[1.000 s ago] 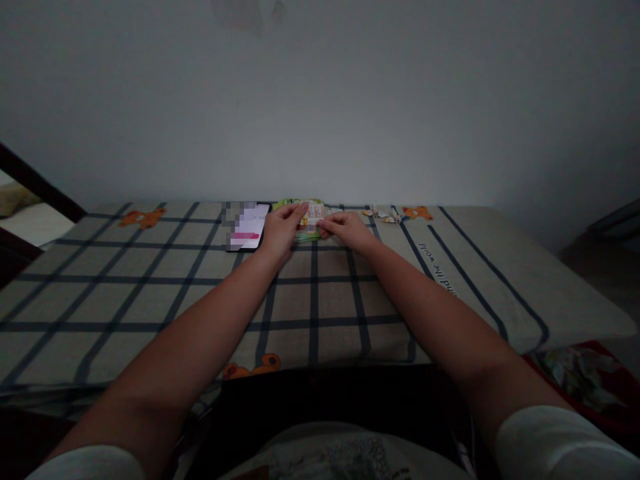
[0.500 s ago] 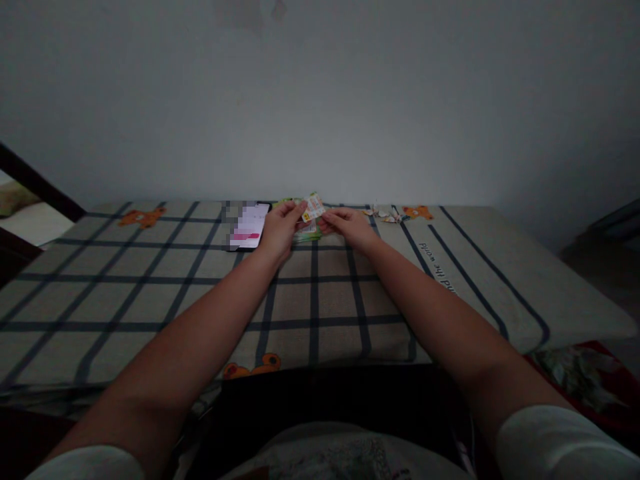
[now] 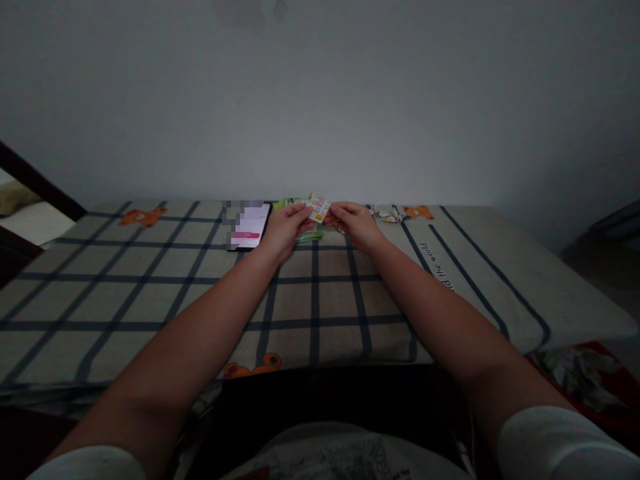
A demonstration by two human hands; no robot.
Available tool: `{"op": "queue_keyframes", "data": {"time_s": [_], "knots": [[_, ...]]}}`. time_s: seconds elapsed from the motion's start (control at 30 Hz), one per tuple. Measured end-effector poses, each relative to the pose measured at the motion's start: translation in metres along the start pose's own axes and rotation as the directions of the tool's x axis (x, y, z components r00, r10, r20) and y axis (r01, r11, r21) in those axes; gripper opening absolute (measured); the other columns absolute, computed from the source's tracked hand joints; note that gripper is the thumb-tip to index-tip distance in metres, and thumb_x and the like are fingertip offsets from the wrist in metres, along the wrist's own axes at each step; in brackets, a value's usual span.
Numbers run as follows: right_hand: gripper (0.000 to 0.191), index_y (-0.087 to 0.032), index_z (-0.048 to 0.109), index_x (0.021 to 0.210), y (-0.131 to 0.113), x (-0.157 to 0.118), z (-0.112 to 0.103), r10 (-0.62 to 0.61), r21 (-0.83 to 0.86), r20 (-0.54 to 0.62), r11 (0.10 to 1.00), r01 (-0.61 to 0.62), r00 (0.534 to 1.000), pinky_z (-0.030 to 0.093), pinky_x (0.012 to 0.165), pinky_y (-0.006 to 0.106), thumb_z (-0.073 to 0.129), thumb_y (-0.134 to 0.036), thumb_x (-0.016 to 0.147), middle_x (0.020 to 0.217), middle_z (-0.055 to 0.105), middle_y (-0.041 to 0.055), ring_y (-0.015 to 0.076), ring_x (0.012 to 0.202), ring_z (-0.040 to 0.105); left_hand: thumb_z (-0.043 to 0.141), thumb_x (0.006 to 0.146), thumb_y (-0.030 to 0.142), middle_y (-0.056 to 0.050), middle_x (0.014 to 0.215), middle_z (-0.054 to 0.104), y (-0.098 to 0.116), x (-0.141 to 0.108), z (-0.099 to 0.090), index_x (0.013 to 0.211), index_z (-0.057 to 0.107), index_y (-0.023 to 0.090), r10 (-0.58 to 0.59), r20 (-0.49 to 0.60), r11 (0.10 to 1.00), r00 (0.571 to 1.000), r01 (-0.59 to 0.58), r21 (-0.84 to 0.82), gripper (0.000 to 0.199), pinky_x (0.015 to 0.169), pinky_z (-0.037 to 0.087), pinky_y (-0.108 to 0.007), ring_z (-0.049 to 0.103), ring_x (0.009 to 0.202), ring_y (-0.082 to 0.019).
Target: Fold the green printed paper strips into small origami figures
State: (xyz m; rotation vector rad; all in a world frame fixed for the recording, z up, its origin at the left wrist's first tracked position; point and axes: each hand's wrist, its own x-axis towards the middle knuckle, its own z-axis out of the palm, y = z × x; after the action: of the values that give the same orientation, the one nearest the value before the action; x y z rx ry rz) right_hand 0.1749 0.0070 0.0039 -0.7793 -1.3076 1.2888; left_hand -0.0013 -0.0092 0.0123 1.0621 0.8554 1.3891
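A small printed card, white with pink and yellow marks, is held up between my two hands. My left hand pinches its left edge with the thumb on top. On the other side, the fingertips of my right hand close on its right edge. Beneath and behind the hands lies a pile of similar green-edged cards, partly covered by my left hand. What is printed on the card is too small to read.
A lit smartphone lies left of my left hand. Crumpled paper scraps lie right of my right hand. The checked tablecloth reaches back to a grey wall. A red container stands below the table's right side.
The card has turned and shifted slightly right between my fingers. My right hand has moved a little to the right, and my left thumb now lies flatter along the card.
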Motion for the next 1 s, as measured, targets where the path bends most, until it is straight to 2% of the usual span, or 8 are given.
{"op": "queue_keyframes", "data": {"time_s": [0.2,0.33,0.57,0.83,1.0], "knots": [[0.035,-0.02,0.068,0.085,0.0021,0.0014,-0.0005,-0.013,0.067,0.029,0.998,0.012,0.999,0.057,0.077,0.028,0.083,-0.046,0.068,0.079,0.072,0.001,0.0128,0.074,0.068,0.082,0.072,0.023,-0.006,0.092,0.074,-0.0007,0.0021,-0.0001,0.088,0.072,0.014,-0.013,-0.003,1.0,1.0,0.013,0.012,0.021,0.072,0.056,-0.023,0.069,0.077,-0.012],[0.034,-0.021,0.067,0.089,0.0051,0.0033,-0.0005,-0.039,0.119,0.008,0.992,0.037,0.999,0.057,0.073,0.027,0.084,-0.041,0.067,0.077,0.072,-0.0015,0.0115,0.069,0.068,0.081,0.072,0.019,-0.005,0.088,0.074,-0.001,0.003,0.0005,0.086,0.072,0.012,-0.029,-0.018,0.999,0.999,0.029,0.035,0.018,0.071,0.055,-0.021,0.068,0.073,-0.01],[0.031,-0.021,0.07,0.086,0.0077,0.0042,-0.0041,-0.091,0.075,-0.024,0.993,0.092,0.996,0.057,0.078,0.028,0.085,-0.039,0.066,0.079,0.074,-0.0015,0.0108,0.07,0.068,0.08,0.073,0.018,-0.004,0.086,0.074,0.0013,0.0007,0.0018,0.085,0.071,0.012,0.014,-0.026,0.996,1.0,-0.012,0.085,0.017,0.073,0.058,-0.024,0.068,0.072,-0.011],[0.031,-0.02,0.073,0.082,0.0037,0.0031,-0.0022,-0.042,0.111,-0.051,0.993,0.048,0.998,0.058,0.078,0.029,0.087,-0.038,0.061,0.079,0.075,-0.0004,0.0118,0.07,0.068,0.08,0.073,0.017,-0.005,0.087,0.074,0.0023,0.0014,0.0017,0.086,0.07,0.012,0.006,-0.045,0.996,0.999,-0.002,0.09,0.017,0.074,0.059,-0.024,0.069,0.075,-0.012],[0.024,-0.019,0.072,0.088,-0.0009,0.0017,-0.0013,-0.006,0.113,-0.036,0.994,0.01,0.999,0.059,0.08,0.029,0.081,-0.034,0.071,0.082,0.075,0.0016,0.012,0.072,0.069,0.079,0.074,0.018,-0.005,0.089,0.074,0.0013,0.0013,0.0016,0.087,0.069,0.012,0.02,-0.041,0.996,0.999,-0.016,0.088,0.018,0.076,0.058,-0.025,0.069,0.076,-0.012]]}}
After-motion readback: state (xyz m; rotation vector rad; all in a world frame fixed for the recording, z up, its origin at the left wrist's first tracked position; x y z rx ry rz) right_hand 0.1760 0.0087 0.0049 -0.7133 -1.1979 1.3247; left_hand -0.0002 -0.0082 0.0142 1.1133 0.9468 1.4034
